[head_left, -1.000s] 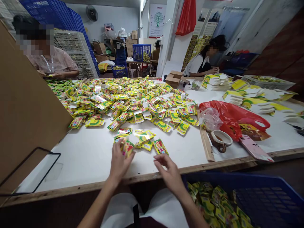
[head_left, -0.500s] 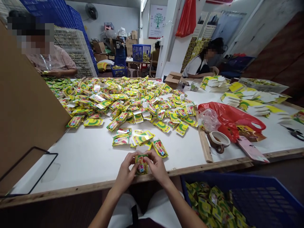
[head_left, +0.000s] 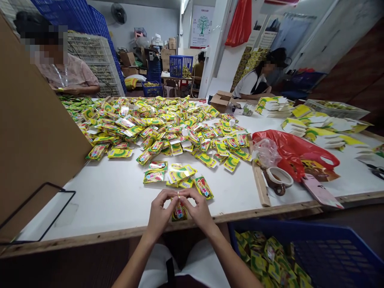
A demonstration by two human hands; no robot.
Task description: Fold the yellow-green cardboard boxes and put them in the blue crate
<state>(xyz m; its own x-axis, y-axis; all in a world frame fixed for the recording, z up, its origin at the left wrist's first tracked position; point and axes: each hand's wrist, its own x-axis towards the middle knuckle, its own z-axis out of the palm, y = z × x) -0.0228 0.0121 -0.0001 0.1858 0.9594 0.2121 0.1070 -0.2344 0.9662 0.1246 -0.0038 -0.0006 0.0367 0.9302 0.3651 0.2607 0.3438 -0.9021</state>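
Clock directions are taken from the small box in hand, with twelve pointing away from the person. The small box (head_left: pixel 179 213) is held at the near edge of the table (head_left: pixel 105 200). The left hand (head_left: pixel 162 212) and right hand (head_left: pixel 197 212) meet at its top end; on each, thumb and fingertips are pinched together on that end, with no gap seen at the tips. Whether its lower end rests on the wood cannot be told.

Near it at twelve lies a loose cluster (head_left: pixel 181 173) of like boxes, with two more (head_left: pixel 154 176) at eleven. Beyond, at twelve, is a large heap (head_left: pixel 177 128) of the same. At two, well apart, stand a cup (head_left: pixel 279 177) and a red bag (head_left: pixel 288 144). At four, below the table, a blue basket (head_left: pixel 333 236) holds similar yellow-green packets. A brown cardboard panel (head_left: pixel 39 128) stands at ten.
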